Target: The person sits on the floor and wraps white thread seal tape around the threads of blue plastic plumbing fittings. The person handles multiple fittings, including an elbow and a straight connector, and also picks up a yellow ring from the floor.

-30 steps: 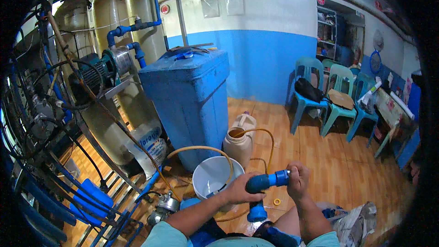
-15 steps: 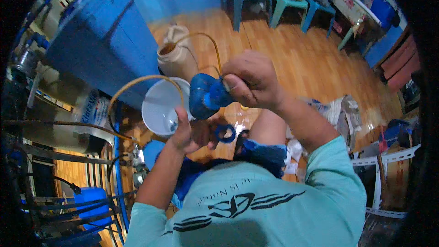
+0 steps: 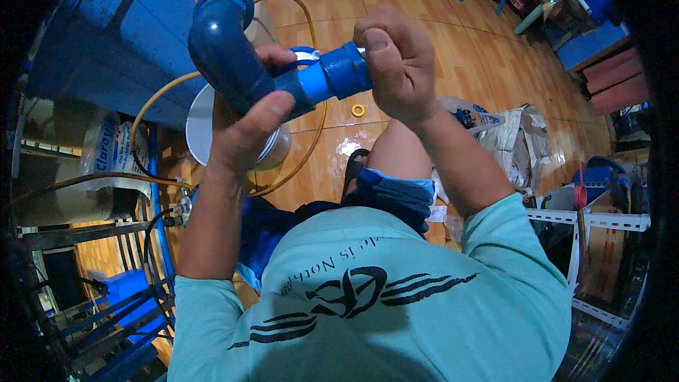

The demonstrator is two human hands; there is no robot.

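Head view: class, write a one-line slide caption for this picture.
Left hand grips a blue pipe elbow while right hand pinches its fitting end.

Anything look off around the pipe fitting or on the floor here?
Two small things. A wet patch shines on the wood floor below the blue pipe fitting, and a small yellow ring lies loose beside it. The left hand and right hand grip the fitting normally.

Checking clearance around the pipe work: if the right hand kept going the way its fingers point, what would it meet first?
Probably the left hand, which grips the blue pipe elbow; the right hand pinches that fitting's far end.
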